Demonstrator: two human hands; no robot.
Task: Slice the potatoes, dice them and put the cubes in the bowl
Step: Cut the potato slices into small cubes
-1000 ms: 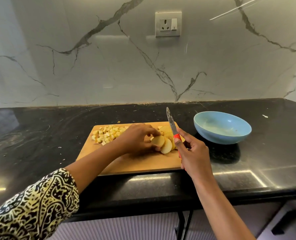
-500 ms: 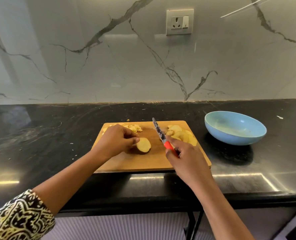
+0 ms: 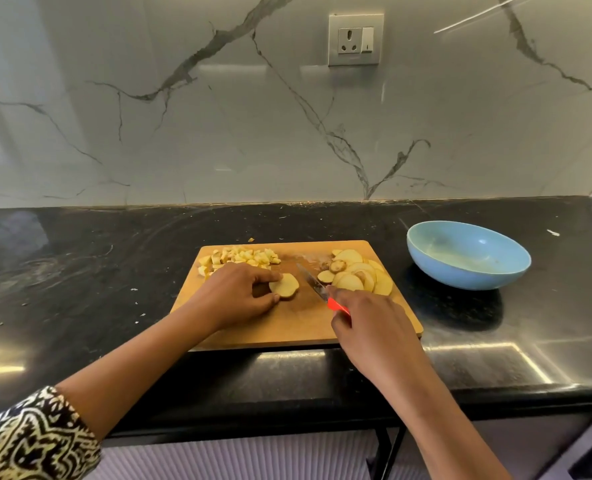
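Black counter, board (image 3: 287,327) at its front edge: the left hand (image 3: 239,296) has just pulled one slice (image 3: 284,285) from the pile (image 3: 356,275) to mid-board and pinches it, right hand (image 3: 370,327) closed on the knife (image 3: 317,285), dicing likely next; cubes (image 3: 242,258) wait far-left, bowl (image 3: 467,271) empty.

**Potato slices, cubes and bowl on the counter**

You have one pale potato slice (image 3: 284,285) lying flat mid-board. A fanned pile of round slices (image 3: 358,276) sits at the board's right, a heap of small yellow cubes (image 3: 240,257) at its far left. Your light blue bowl (image 3: 467,254) stands right of the board.
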